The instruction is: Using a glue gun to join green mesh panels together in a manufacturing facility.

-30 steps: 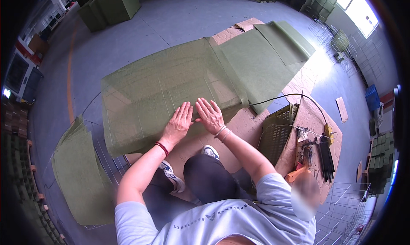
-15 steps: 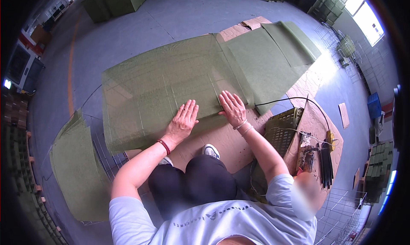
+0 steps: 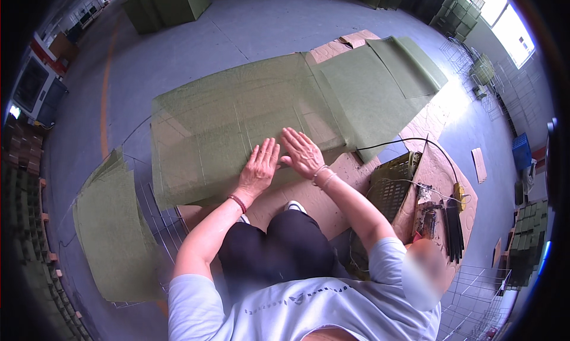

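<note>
A thin green fabric sheet (image 3: 208, 127), partly see-through, lies spread in front of me, with straight folds or wires showing under it. Flat on its near edge rests my left hand (image 3: 259, 166), fingers stretched. My right hand (image 3: 303, 154) lies close beside it, also flat and open, its thumb near the left hand's fingers. Neither hand holds anything. Another green sheet section (image 3: 374, 79), with a rolled or folded far end, extends to the right. Cardboard (image 3: 320, 192) shows underneath, near my shoes.
To my left, a stack of green sheets (image 3: 116, 228) lies on a wire frame (image 3: 169, 222). At right are a green plastic crate (image 3: 395, 183), black sticks (image 3: 455, 237), a yellow connector (image 3: 459, 193) and a black cable (image 3: 409, 139). A large green box (image 3: 169, 8) stands at the back.
My right hand has slid left over the sheet toward my left hand, which has stayed nearly in place on it. The view has shifted slightly.
</note>
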Demonstrator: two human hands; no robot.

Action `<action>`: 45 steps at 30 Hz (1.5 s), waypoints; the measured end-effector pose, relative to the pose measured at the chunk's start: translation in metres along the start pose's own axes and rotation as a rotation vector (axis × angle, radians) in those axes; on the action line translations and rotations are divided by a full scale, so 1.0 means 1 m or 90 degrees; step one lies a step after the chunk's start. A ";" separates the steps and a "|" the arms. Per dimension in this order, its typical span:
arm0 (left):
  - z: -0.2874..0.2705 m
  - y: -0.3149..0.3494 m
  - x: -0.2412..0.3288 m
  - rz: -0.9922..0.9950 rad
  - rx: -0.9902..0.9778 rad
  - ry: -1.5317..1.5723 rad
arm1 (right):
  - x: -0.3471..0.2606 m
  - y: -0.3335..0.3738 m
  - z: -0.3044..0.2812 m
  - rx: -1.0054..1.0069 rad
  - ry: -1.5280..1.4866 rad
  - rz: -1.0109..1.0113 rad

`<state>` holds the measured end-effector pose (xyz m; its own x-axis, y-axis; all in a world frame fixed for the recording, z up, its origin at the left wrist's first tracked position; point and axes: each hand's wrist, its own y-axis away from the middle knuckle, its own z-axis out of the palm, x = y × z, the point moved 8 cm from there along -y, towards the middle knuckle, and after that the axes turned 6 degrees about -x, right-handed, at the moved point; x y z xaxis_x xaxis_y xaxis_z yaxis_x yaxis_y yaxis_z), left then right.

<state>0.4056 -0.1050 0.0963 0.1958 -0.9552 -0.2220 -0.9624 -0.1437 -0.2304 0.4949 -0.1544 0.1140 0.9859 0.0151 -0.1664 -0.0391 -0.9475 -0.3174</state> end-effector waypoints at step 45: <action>-0.020 0.009 -0.015 0.038 -0.006 0.154 | 0.058 0.057 -0.007 0.036 0.122 0.167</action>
<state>0.3900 -0.0974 0.1162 0.0890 -0.9960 -0.0012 -0.9727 -0.0867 -0.2153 0.5509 -0.2098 0.0929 0.9535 -0.2927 -0.0724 -0.2995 -0.8919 -0.3387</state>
